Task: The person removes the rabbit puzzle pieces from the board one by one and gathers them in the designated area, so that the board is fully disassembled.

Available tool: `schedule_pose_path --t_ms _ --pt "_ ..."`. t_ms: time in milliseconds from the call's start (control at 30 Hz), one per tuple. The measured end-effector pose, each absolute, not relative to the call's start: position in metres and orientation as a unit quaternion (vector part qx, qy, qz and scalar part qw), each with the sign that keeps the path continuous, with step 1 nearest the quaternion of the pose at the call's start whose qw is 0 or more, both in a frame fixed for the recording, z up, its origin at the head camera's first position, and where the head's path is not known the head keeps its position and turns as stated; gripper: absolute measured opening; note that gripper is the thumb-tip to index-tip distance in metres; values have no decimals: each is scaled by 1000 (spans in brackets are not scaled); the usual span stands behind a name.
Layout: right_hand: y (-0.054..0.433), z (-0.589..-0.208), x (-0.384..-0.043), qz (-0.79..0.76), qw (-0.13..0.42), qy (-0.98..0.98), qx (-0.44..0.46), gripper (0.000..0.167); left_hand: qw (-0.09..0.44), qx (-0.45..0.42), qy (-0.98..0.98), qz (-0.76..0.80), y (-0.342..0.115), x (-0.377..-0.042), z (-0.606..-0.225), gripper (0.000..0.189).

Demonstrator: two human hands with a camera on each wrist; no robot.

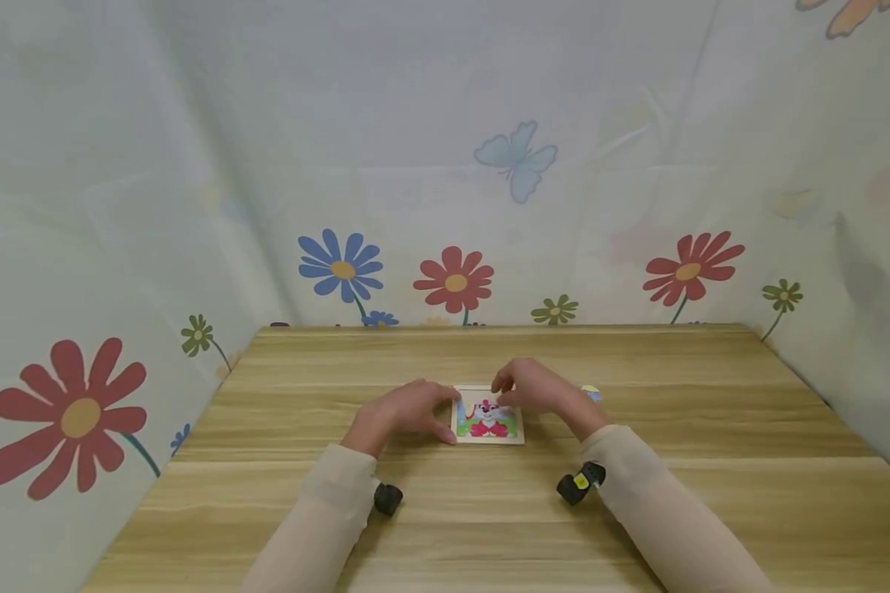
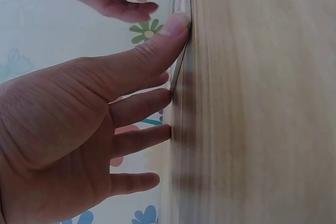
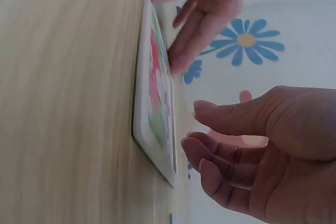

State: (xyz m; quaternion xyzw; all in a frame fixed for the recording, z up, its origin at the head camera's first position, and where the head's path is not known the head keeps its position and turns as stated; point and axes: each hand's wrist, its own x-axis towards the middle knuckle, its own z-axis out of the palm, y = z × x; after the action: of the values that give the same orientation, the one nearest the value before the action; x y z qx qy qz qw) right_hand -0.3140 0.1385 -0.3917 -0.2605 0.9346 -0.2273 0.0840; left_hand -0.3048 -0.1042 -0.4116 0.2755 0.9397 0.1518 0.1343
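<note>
A small framed picture puzzle (image 1: 489,430) lies flat on the table, showing a red-and-white cartoon animal on a green ground inside a pale rim. My left hand (image 1: 415,409) holds its left side, the thumb (image 2: 174,24) at the near corner and the forefinger toward the far corner. Over the puzzle's far right part hovers my right hand (image 1: 537,387), fingers loosely bent. The right wrist view shows a gap between the right thumb (image 3: 231,118) and fingertips, nothing between them. Part of the picture's upper right is hidden behind that hand.
A small blue-and-yellow piece (image 1: 592,393) lies on the wooden table (image 1: 475,511) beyond my right wrist. Behind the table hangs a pale cloth (image 1: 386,189) printed with flowers and a butterfly. Black cameras (image 1: 388,498) sit at both wrists.
</note>
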Motion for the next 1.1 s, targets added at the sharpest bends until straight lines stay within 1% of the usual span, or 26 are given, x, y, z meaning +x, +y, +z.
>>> schedule_pose_path --t_ms 200,333,400,500,633,800,933,1100 --pt "112 -396 -311 -214 99 932 -274 19 148 285 937 139 -106 -306 -411 71" --pt "102 -401 -312 -221 114 923 -293 15 153 282 938 132 -105 -306 -411 72" --pt "99 -404 -312 -220 115 922 -298 13 154 278 939 129 -105 -305 -410 72" --pt "97 -407 -311 -208 99 927 -296 12 157 280 939 124 -104 -304 -409 71" --pt "95 -410 -310 -198 87 934 -285 17 161 292 936 116 -103 -303 -408 71" --pt "93 -410 -309 -204 96 937 -265 21 165 295 935 104 -103 -302 -408 73" --pt "93 -409 -308 -208 99 937 -262 22 167 285 936 123 -102 -302 -407 68" --pt "94 -409 -309 -213 99 936 -262 23 150 277 937 153 -98 -304 -410 61"
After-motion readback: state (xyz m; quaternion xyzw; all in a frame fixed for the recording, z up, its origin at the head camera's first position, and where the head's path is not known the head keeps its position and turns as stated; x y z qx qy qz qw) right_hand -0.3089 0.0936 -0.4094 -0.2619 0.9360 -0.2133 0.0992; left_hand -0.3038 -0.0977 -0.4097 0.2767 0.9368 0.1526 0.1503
